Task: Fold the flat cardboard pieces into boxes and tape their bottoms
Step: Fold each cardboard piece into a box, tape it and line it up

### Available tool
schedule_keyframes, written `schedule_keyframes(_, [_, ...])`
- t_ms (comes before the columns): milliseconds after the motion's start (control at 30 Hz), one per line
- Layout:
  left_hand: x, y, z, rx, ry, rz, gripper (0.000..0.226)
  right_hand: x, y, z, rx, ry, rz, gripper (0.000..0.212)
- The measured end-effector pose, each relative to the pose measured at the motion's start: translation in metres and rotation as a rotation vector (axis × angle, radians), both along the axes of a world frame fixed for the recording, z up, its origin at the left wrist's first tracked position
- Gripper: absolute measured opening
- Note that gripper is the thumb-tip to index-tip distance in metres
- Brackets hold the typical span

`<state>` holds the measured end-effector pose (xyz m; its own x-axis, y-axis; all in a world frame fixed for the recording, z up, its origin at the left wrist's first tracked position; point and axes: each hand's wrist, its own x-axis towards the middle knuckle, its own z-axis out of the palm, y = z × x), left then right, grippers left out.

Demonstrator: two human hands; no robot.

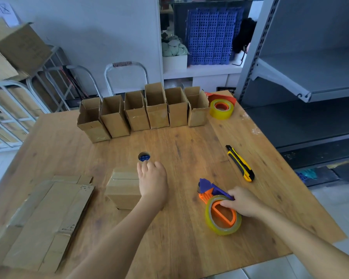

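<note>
Cardboard everywhere on this wooden counter (189,137) - six folded boxes (143,111) stand in a row along the far edge, open tops up, packed side by side. A seventh small box (123,190) sits closer in, closed side up with a strip of tape across it, just right of a stack of flat cardboard (48,220) at the near left corner.

As for the hands: the left hand (153,184) is stretched out flat-ish, fingers loose and holding nothing, right along the small box's right edge, fingertips almost at a round hole (144,157) in the counter. Can't tell if it's actually touching the box. The right hand (242,202) has its fingers curled onto the orange and purple tape dispenser (205,196), which lies on the counter with a yellowish roll loaded.

Other stuff: a yellow and black utility knife (240,163) lies beyond the dispenser - well apart from the boxes - and a spare tape roll (221,108) sits just beside the rightmost box. Grey metal shelving (310,77) stands off to the right.
</note>
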<state>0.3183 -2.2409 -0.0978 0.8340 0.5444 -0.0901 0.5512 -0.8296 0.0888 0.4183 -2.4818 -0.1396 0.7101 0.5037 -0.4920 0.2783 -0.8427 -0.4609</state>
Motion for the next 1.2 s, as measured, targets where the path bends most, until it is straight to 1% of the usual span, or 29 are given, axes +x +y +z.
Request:
schedule_keyframes(67, [-0.001,0.006,0.003,-0.140,-0.068,-0.008,0.014,-0.003,0.003,0.003,-0.041,-0.016,0.012,0.038])
schedule_keyframes(133, [-0.007,0.015,0.013,-0.348,-0.182,-0.009,0.026,-0.008,0.009,0.011,-0.145,-0.085,0.053,0.026])
schedule_keyframes(167, [-0.012,0.020,0.020,-0.444,-0.259,0.012,0.032,-0.011,0.015,0.016,-0.173,-0.152,0.069,0.027])
schedule_keyframes(200, [-0.018,0.027,0.025,-0.499,-0.335,0.040,0.037,-0.014,0.022,0.023,-0.142,-0.219,0.056,0.039])
schedule_keyframes(233, [-0.025,0.033,0.030,-0.491,-0.382,0.060,0.042,-0.019,0.033,0.032,-0.043,-0.259,0.021,0.046])
schedule_keyframes(300, [-0.039,0.049,0.033,-0.404,-0.413,0.134,0.049,-0.033,0.060,0.054,0.214,-0.280,-0.051,0.043])
schedule_keyframes(367, [-0.050,0.067,0.032,-0.389,-0.370,0.265,0.048,-0.048,0.092,0.067,0.378,-0.219,-0.074,0.037])
schedule_keyframes(433, [-0.057,0.081,0.031,-0.503,-0.298,0.403,0.040,-0.064,0.124,0.072,0.422,-0.098,-0.107,0.031])
schedule_keyframes(467, [-0.060,0.087,0.029,-0.553,-0.266,0.444,0.039,-0.070,0.139,0.071,0.424,-0.034,-0.136,0.026])
schedule_keyframes(500, [-0.062,0.091,0.025,-0.568,-0.242,0.437,0.040,-0.076,0.151,0.070,0.424,0.019,-0.159,0.026])
schedule_keyframes(600, [-0.064,0.101,0.018,-0.593,-0.217,0.412,0.045,-0.086,0.177,0.061,0.386,0.036,-0.231,0.043])
schedule_keyframes(700, [-0.067,0.108,0.020,-0.783,-0.162,0.451,0.046,-0.090,0.187,0.054,0.337,0.001,-0.293,0.043])
schedule_keyframes(733, [-0.067,0.109,0.021,-0.847,-0.155,0.465,0.045,-0.090,0.189,0.054,0.343,0.023,-0.318,0.042])
schedule_keyframes(833, [-0.067,0.106,0.023,-0.909,-0.190,0.517,0.047,-0.084,0.190,0.054,0.428,0.194,-0.407,0.043])
schedule_keyframes(867, [-0.068,0.105,0.023,-0.903,-0.193,0.524,0.047,-0.083,0.188,0.056,0.447,0.247,-0.422,0.038])
schedule_keyframes(933, [-0.074,0.103,0.025,-0.914,-0.205,0.493,0.039,-0.082,0.183,0.059,0.475,0.299,-0.418,0.028])
schedule_keyframes(1000, [-0.084,0.104,0.023,-1.020,-0.247,0.426,0.035,-0.081,0.176,0.061,0.499,0.283,-0.475,0.038])
schedule_keyframes(1033, [-0.090,0.105,0.024,-1.108,-0.293,0.393,0.030,-0.079,0.173,0.061,0.528,0.274,-0.550,0.045])
schedule_keyframes(1067, [-0.096,0.108,0.026,-1.188,-0.336,0.358,0.020,-0.074,0.171,0.061,0.574,0.288,-0.635,0.049])
schedule_keyframes(1100, [-0.101,0.110,0.027,-1.250,-0.381,0.314,0.014,-0.071,0.168,0.062,0.626,0.330,-0.706,0.048])
schedule_keyframes(1133, [-0.104,0.114,0.027,-1.293,-0.418,0.282,0.028,-0.068,0.165,0.064,0.678,0.380,-0.746,0.043])
schedule_keyframes(1167, [-0.107,0.116,0.027,-1.331,-0.444,0.262,0.041,-0.067,0.163,0.067,0.698,0.414,-0.739,0.036])
schedule_keyframes(1200, [-0.108,0.117,0.028,-1.360,-0.464,0.256,0.048,-0.067,0.160,0.066,0.694,0.422,-0.702,0.027])
